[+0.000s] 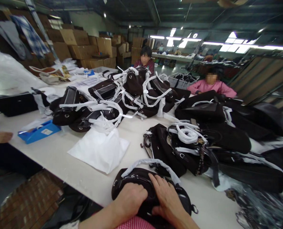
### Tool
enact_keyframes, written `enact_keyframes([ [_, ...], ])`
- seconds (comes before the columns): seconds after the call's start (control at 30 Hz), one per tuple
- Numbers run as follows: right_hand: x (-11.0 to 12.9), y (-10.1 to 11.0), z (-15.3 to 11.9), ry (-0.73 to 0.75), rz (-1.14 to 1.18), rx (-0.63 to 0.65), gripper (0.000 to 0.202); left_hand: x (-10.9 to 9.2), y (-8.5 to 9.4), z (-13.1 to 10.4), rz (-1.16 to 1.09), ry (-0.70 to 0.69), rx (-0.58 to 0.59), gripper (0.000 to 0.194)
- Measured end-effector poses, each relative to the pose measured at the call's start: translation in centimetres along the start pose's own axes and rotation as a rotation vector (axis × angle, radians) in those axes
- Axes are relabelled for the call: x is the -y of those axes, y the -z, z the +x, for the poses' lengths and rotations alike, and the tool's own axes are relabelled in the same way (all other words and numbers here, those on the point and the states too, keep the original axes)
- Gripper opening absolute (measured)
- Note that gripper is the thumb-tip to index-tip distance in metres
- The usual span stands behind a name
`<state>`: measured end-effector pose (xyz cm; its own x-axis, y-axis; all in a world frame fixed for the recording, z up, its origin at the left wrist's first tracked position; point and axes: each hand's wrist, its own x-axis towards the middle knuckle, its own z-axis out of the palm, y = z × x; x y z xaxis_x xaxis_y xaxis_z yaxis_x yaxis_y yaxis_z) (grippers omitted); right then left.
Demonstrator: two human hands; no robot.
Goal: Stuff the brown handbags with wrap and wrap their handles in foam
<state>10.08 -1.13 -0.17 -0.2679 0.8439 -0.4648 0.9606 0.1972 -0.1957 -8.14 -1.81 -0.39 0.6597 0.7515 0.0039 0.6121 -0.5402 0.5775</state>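
Note:
A black bag with a white-wrapped handle lies at the table's front edge, right before me. My left hand is closed at the bag's top near its zipper; what its curled fingers hold, if anything, is hidden. Flat on the bag's upper side rests my right hand, fingers stretched and spread, thumb apart. Just beyond the bag sit a white cloth bag and, to the right, more black bags with wrapped straps.
A large pile of black bags covers the table's middle. At left are a blue tape dispenser and another person's hand. Two people sit across the table. Clear plastic wrapping lies at front right.

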Motion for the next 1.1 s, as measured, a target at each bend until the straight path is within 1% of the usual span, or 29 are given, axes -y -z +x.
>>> enact_keyframes([
  [0.07, -1.1, -0.2, -0.2, 0.030, 0.023, -0.069, 0.098, 0.4, 3.0, -0.4, -0.563, 0.216, -0.134, 0.018],
  [0.13, -2.3, -0.2, -0.3, 0.036, 0.049, -0.116, 0.075, 1.4, 6.4, -1.3, -1.097, 0.417, -0.308, 0.026],
  [0.17, -2.7, -0.1, -0.4, 0.032, 0.062, -0.129, 0.064, 2.2, 7.8, -1.8, -1.280, 0.486, -0.421, 0.031],
  [0.2, -3.1, 0.0, -0.4, 0.025, 0.074, -0.136, 0.053, 3.1, 8.7, -2.5, -1.406, 0.539, -0.532, 0.035],
  [0.23, -3.3, 0.2, -0.2, 0.022, 0.090, -0.137, 0.045, 4.2, 9.0, -3.2, -1.472, 0.598, -0.630, 0.039],
  [0.27, -3.4, 0.4, 0.0, 0.024, 0.113, -0.135, 0.042, 5.3, 9.0, -3.8, -1.490, 0.661, -0.712, 0.043],
  [0.3, -3.4, 0.7, 0.4, 0.029, 0.146, -0.127, 0.042, 6.3, 8.5, -4.4, -1.483, 0.726, -0.768, 0.045],
  [0.33, -3.5, 1.0, 0.8, 0.042, 0.189, -0.113, 0.044, 7.3, 7.8, -4.9, -1.449, 0.783, -0.782, 0.045],
  [0.37, -3.7, 1.6, 1.3, 0.062, 0.245, -0.092, 0.049, 8.2, 7.1, -5.3, -1.390, 0.826, -0.754, 0.045],
  [0.4, -4.1, 2.3, 1.6, 0.091, 0.313, -0.071, 0.057, 8.8, 6.6, -5.5, -1.303, 0.851, -0.700, 0.044],
  [0.43, -4.6, 3.1, 1.8, 0.123, 0.389, -0.060, 0.064, 9.3, 6.3, -5.7, -1.185, 0.858, -0.655, 0.043],
  [0.47, -5.3, 4.0, 1.7, 0.151, 0.469, -0.065, 0.068, 9.4, 6.2, -5.7, -1.031, 0.845, -0.643, 0.044],
  [0.5, -6.1, 4.9, 1.3, 0.167, 0.548, -0.090, 0.065, 9.3, 6.5, -5.6, -0.842, 0.811, -0.668, 0.046],
  [0.53, -7.0, 5.7, 0.6, 0.164, 0.619, -0.133, 0.055, 8.9, 7.0, -5.3, -0.632, 0.742, -0.725, 0.048],
  [0.57, -7.9, 6.2, -0.4, 0.140, 0.678, -0.184, 0.040, 8.3, 7.6, -5.0, -0.426, 0.640, -0.797, 0.047],
  [0.6, -8.7, 6.5, -1.6, 0.099, 0.723, -0.232, 0.026, 7.5, 8.2, -4.5, -0.230, 0.513, -0.846, 0.042],
  [0.63, -9.4, 6.3, -2.9, 0.051, 0.756, -0.265, 0.022, 6.6, 8.7, -3.9, -0.066, 0.372, -0.855, 0.033],
  [0.67, -9.9, 5.8, -4.3, 0.000, 0.783, -0.273, 0.025, 5.5, 9.0, -3.3, 0.056, 0.235, -0.824, 0.025],
  [0.7, -10.2, 4.8, -5.6, -0.046, 0.804, -0.255, 0.027, 4.5, 9.0, -2.6, 0.133, 0.117, -0.766, 0.020],
  [0.73, -10.3, 3.4, -6.8, -0.085, 0.820, -0.222, 0.026, 3.6, 8.8, -1.9, 0.175, 0.025, -0.688, 0.019],
  [0.8, -10.0, -0.1, -8.6, -0.134, 0.848, -0.138, 0.021, 2.2, 7.4, -0.5, 0.210, -0.096, -0.481, 0.023],
  [0.83, -9.6, -2.0, -9.1, -0.152, 0.871, -0.122, 0.023, 1.8, 6.4, 0.2, 0.228, -0.127, -0.361, 0.028],
  [0.87, -9.2, -3.8, -9.3, -0.172, 0.898, -0.143, 0.031, 1.7, 5.3, 0.9, 0.257, -0.142, -0.242, 0.036],
  [0.93, -8.1, -6.9, -9.0, -0.248, 0.942, -0.262, 0.050, 2.1, 3.2, 2.0, 0.345, -0.137, -0.055, 0.058],
  [0.97, -7.5, -8.0, -8.7, -0.308, 0.951, -0.328, 0.054, 2.4, 2.3, 2.5, 0.393, -0.127, 0.001, 0.068],
  [1.0, -6.8, -8.8, -8.3, -0.376, 0.946, -0.382, 0.054, 2.8, 1.5, 2.9, 0.436, -0.119, 0.028, 0.074],
  [1.03, -6.1, -9.3, -7.9, -0.444, 0.929, -0.418, 0.052, 3.2, 0.9, 3.2, 0.470, -0.117, 0.035, 0.077],
  [1.1, -4.6, -9.6, -7.1, -0.563, 0.879, -0.465, 0.051, 3.9, 0.3, 3.5, 0.506, -0.125, 0.026, 0.078],
])
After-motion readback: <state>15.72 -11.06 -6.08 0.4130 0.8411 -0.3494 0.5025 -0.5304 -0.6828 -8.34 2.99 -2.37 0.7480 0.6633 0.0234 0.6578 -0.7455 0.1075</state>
